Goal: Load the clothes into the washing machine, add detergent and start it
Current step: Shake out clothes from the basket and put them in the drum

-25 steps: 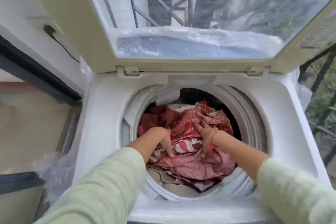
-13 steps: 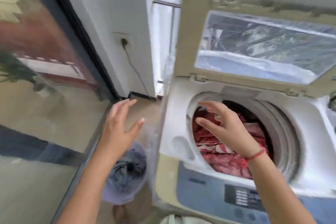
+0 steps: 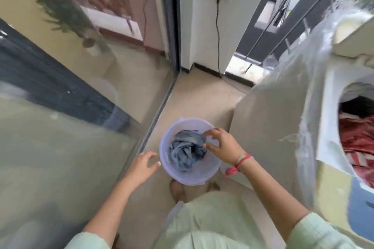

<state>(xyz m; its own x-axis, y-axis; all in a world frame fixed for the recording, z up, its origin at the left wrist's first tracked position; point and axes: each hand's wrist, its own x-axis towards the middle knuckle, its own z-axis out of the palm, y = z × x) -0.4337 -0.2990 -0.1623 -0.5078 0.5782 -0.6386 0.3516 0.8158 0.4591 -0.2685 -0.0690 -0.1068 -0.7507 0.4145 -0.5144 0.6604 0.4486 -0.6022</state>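
Note:
A pale lilac bucket (image 3: 168,159) stands on the floor between a glass door and the washing machine. A crumpled blue garment (image 3: 186,151) lies inside it. My right hand (image 3: 222,145) hovers over the bucket's right side with its fingers spread, fingertips at the garment's edge, holding nothing. My left hand (image 3: 141,165) is open just left of the bucket's rim. At the right edge stands the washing machine (image 3: 327,127), its tub open, with red patterned clothes (image 3: 358,139) inside.
A sliding glass door (image 3: 81,107) runs along the left, close to the bucket. A plug and black cord (image 3: 218,26) hang down the white wall ahead. Clear plastic wrap (image 3: 303,91) covers the machine's side. My feet (image 3: 178,188) are just below the bucket.
My view has swung left and down from the tub to the floor. Both hands have left the red clothes and dropped to the bucket holding the blue garment.

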